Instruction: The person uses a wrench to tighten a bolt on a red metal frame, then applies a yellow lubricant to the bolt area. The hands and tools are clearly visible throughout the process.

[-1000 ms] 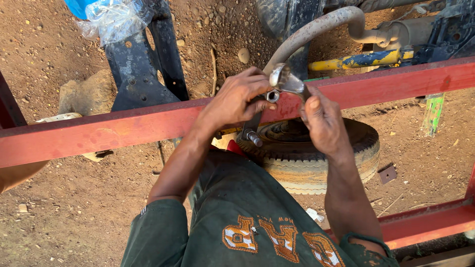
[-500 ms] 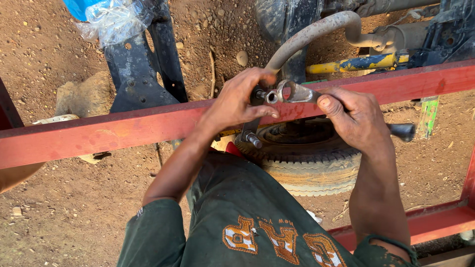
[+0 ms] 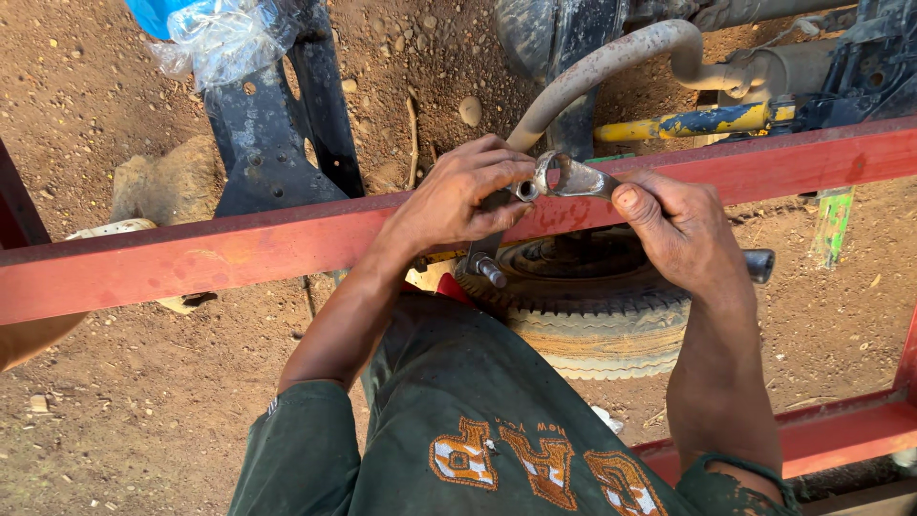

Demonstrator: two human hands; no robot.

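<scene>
My left hand (image 3: 458, 196) rests on the red steel beam (image 3: 191, 258) and pinches a small bolt head (image 3: 525, 189) at the beam's top edge. My right hand (image 3: 683, 234) is closed around a steel ring spanner (image 3: 573, 177). Its ring end sits right beside the bolt, and its handle end pokes out past my palm at the right. A second threaded bolt (image 3: 487, 270) sticks out below the beam under my left hand. My knee in green trousers fills the bottom centre.
A worn tyre (image 3: 592, 315) lies on the dirt below the beam. A curved grey pipe (image 3: 602, 62), a yellow rod (image 3: 688, 122) and dark chassis parts (image 3: 267, 143) lie beyond. A lower red beam (image 3: 841, 430) runs at the bottom right. Clear plastic wrap (image 3: 220, 38) hangs top left.
My right hand swung the spanner handle from pointing toward me round to the right, so the spanner now lies along the beam. My left hand stayed on the bolt.
</scene>
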